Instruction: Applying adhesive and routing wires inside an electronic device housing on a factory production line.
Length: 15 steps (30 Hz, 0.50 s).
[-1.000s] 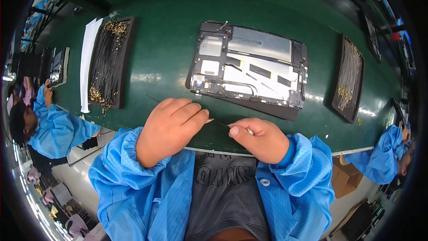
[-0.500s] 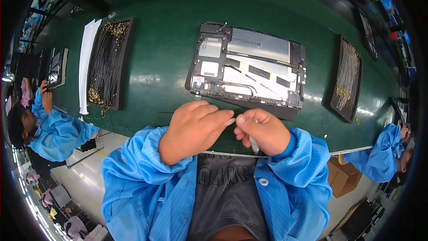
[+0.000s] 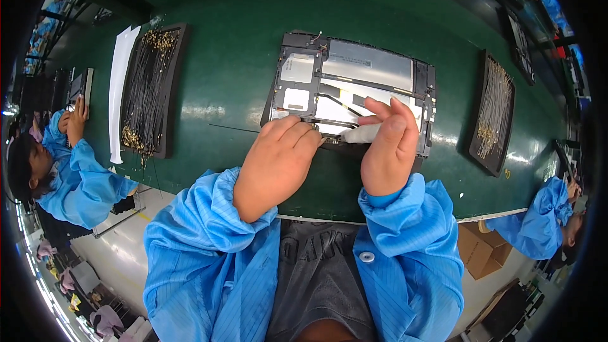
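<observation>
A flat tablet-like device (image 3: pixel 368 63) lies opened on the green table, with silver battery panels, white areas and black strips showing. At its near edge my left hand (image 3: pixel 277 159) has its fingers pinched together. A thin black cable (image 3: pixel 233 128) runs out leftward from under that hand; its held end is hidden. My right hand (image 3: pixel 391 152) rests over the near side of the device, two fingers raised and apart. From it a white tapered tip (image 3: pixel 362 133), which looks like a covered finger, touches the near edge close to my left fingertips.
A black tray (image 3: pixel 170 88) of thin cables with gold ends stands at left, beside a white sheet (image 3: pixel 120 98). Another cable tray (image 3: pixel 491 114) is at right. People in blue (image 3: pixel 82 180) work at both sides. A cardboard box (image 3: pixel 484 250) sits below the table edge.
Both hands have moved forward from the table's near edge onto the device's near edge. My right hand has opened out its fingers. The cable has shifted left and further away with my left hand.
</observation>
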Tool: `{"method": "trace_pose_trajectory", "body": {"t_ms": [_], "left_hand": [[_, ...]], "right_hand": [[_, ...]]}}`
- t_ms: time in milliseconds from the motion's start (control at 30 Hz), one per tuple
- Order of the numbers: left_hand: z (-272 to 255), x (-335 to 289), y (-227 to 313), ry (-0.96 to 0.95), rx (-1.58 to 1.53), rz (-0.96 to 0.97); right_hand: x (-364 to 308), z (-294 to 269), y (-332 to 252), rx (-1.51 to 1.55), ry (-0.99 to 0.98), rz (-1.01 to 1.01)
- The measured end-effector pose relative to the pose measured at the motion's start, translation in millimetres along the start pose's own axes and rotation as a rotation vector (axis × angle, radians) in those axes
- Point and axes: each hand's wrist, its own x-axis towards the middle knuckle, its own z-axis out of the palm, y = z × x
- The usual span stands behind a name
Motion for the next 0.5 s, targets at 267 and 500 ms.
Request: {"method": "trace_pose_trajectory", "body": {"t_ms": [267,500], "left_hand": [[-4,3,2,-0.041,0.034,0.001],[-4,2,2,-0.073,0.069,0.03]], "right_hand": [[-6,1,17,-0.027,-0.052,-0.176],[-7,1,15,-0.089,-0.099,-0.17]]}}
